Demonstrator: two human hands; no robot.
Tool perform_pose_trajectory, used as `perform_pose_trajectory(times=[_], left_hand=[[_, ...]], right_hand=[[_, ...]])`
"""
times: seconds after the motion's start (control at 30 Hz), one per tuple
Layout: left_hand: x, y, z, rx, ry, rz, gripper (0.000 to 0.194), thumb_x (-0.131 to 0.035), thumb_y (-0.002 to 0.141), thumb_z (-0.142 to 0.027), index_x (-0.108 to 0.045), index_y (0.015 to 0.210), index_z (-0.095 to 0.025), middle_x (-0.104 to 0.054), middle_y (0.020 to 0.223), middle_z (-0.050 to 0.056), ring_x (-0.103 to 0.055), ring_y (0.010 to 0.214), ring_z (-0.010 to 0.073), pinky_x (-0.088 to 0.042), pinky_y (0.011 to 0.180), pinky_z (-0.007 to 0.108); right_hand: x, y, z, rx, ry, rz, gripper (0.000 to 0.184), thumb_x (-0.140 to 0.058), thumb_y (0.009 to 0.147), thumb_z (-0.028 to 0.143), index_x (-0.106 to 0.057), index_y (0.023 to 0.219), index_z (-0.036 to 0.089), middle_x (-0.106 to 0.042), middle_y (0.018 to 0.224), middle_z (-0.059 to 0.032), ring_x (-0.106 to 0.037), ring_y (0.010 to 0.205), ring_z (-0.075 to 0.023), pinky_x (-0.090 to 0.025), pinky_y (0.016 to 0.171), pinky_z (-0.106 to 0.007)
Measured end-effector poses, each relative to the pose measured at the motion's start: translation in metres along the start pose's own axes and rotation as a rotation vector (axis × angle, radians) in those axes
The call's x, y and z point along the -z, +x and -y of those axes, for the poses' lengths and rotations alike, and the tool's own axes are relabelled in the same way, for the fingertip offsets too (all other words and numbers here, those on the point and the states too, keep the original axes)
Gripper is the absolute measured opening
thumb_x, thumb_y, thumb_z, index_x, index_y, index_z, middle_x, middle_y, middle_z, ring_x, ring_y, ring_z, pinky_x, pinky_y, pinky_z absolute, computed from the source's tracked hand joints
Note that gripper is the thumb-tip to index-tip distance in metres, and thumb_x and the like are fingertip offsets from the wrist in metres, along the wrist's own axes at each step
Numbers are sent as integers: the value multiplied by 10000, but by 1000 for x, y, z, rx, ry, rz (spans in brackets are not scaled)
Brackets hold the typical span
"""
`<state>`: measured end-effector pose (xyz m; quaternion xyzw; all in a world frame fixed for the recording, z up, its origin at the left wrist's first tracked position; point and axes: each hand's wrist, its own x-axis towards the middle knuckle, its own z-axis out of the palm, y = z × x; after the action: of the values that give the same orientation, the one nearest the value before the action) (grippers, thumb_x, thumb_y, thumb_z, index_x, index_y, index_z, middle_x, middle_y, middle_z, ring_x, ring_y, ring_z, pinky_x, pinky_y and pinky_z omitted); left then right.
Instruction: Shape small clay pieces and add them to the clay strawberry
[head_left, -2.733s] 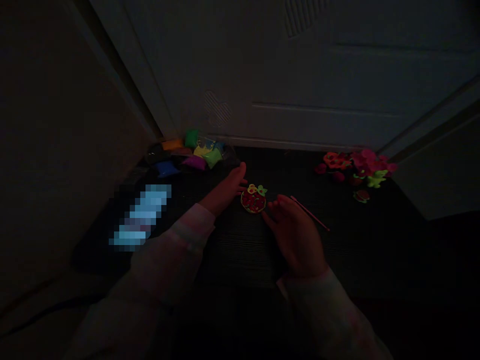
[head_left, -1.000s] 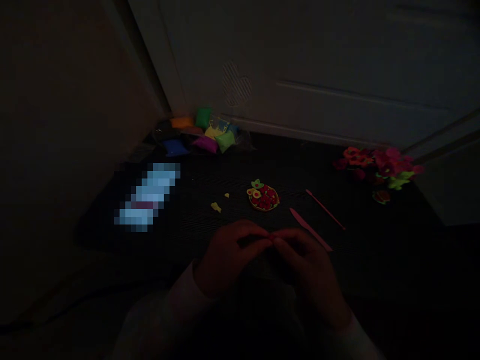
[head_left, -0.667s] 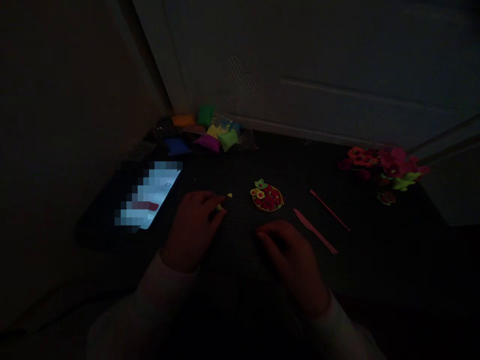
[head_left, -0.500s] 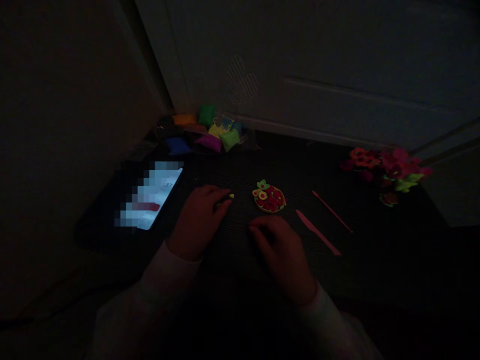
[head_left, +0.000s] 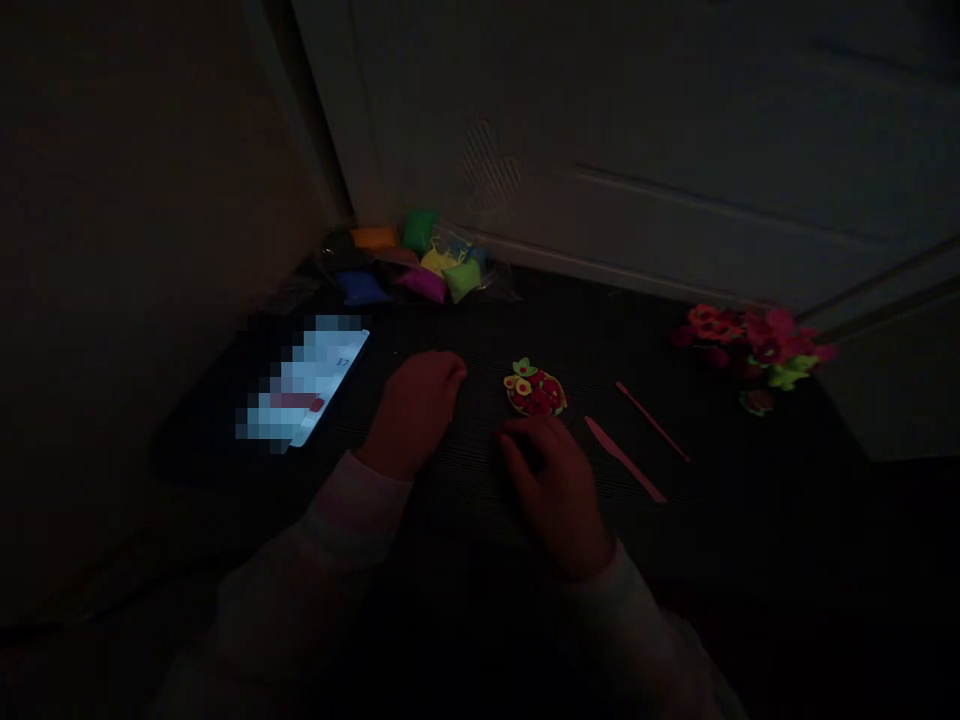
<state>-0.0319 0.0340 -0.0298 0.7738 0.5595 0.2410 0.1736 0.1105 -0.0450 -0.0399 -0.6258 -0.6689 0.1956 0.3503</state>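
Note:
The scene is very dark. My left hand (head_left: 416,410) rests on the dark ribbed mat (head_left: 750,500), its fingers curled down over the spot where small yellow clay bits lay; those bits are hidden. My right hand (head_left: 555,485) lies beside it, fingers bent with their tips on the mat, just below a small round clay piece (head_left: 534,392) studded with red, yellow and green shapes. What either hand holds, if anything, cannot be seen.
A flat pink modelling tool (head_left: 624,460) and a thin pink stick (head_left: 651,435) lie right of my right hand. Several coloured clay packs (head_left: 409,265) sit by the door (head_left: 637,150). A lit phone (head_left: 307,385) lies left; clay flowers (head_left: 750,345) at far right.
My hands parted from in front of me. The left reached forward-left onto the yellow bits and now covers them; the right moved up toward the round clay piece.

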Motion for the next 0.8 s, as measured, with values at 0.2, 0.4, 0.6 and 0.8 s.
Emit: perform_pose_trajectory(times=[0.2,0.4,0.6,0.8], left_hand=[[7,-31,-33,231,-712,119,255,-552,734,-251,-579,980,-193,-659,798,1,-606,747,139,-460,687,247],[-10,-67,-57,469,-1216,303,272,-608,684,-186,-564,951,-164,-660,799,10,-610,766,127,-459,704,225],[-9,-76,-58,550,-1254,398,242,-545,749,-230,-565,975,-144,-656,810,29,-599,753,123,-458,723,252],[-5,-75,-58,530,-1137,370,200,-549,739,-258,-607,909,-170,-658,880,31,-597,802,140,-452,749,268]], right_hand=[[14,-21,1,-16,102,-124,183,-454,820,237,-538,981,212,-599,934,-35,-556,862,-138,-458,731,-279],[22,-46,-2,80,68,-94,252,-446,819,177,-558,1036,239,-618,903,-37,-577,832,-137,-474,713,-281],[29,-53,-7,-6,51,-114,126,-473,798,210,-597,779,217,-626,747,-7,-580,701,-133,-472,627,-266],[31,-50,-4,-111,122,-134,46,-551,749,257,-572,735,218,-626,710,19,-584,658,-124,-469,587,-240]])
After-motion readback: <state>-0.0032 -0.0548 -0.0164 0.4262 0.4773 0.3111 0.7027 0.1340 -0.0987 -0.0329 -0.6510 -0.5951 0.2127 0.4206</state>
